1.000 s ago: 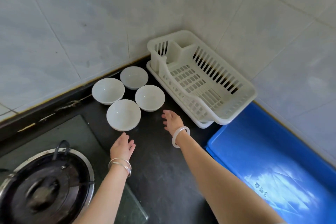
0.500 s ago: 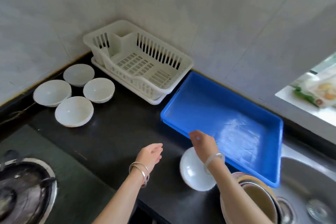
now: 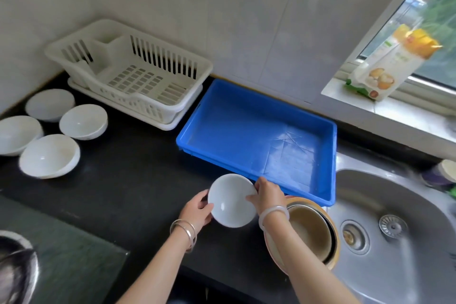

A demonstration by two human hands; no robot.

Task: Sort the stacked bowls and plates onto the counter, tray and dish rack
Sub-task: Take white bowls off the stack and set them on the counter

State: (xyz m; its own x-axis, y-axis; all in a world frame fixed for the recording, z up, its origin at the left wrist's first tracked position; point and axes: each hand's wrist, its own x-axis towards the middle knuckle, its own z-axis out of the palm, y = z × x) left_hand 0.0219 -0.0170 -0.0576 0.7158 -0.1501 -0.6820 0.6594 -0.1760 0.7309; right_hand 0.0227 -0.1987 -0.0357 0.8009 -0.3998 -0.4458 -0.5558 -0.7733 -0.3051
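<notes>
Presently, item: one white bowl (image 3: 232,201), held over the dark desk (image 3: 128,180) just before the blue tray (image 3: 259,136). My left hand (image 3: 197,210) clasped its near rim; my right hand (image 3: 267,196) pinched the far rim. Adjacent: stacked tan dishes (image 3: 308,229) at the sink's (image 3: 399,229) edge. Further: four white bowls (image 3: 49,155) on the desk, an empty dish rack (image 3: 133,74). Advice, as I judged it: keep both grips level, lift clear of the stack, set down gently.
</notes>
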